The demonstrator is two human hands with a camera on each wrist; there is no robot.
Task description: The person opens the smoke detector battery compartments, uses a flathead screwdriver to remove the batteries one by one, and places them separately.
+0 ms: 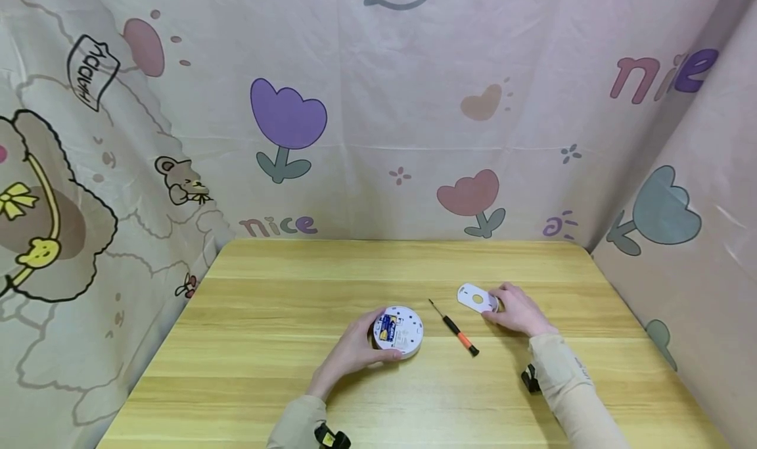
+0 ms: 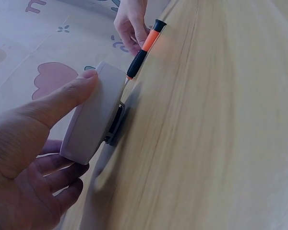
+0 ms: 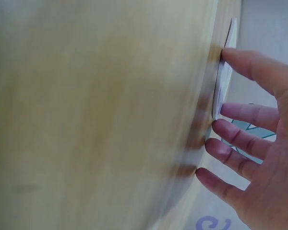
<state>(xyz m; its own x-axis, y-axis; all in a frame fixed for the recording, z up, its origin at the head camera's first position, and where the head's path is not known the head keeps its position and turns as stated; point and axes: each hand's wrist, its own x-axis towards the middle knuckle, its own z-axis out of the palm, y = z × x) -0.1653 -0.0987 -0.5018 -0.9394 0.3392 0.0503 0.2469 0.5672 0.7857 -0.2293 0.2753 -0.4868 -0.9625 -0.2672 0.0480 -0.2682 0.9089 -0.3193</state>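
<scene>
My left hand (image 1: 353, 349) grips a round white device, like a smoke detector (image 1: 409, 336), by its rim, thumb on the near side and fingers on the far side. A blue-and-yellow battery (image 1: 388, 327) shows in its upturned face. In the left wrist view a small dark part juts from the device's (image 2: 97, 115) table side; whether the device touches the table cannot be told. My right hand (image 1: 520, 309) holds the right end of a flat white mounting plate (image 1: 468, 296) with a central hole, thumb and fingers at opposite edges. The plate (image 3: 224, 79) lies at the table surface.
A screwdriver (image 1: 458, 334) with an orange-and-black handle lies on the wooden table (image 1: 266, 291) between the hands, tip pointing away. Printed cloth (image 1: 378, 94) hangs behind the table and along both sides. Each sleeve carries a black wrist camera (image 1: 530, 378).
</scene>
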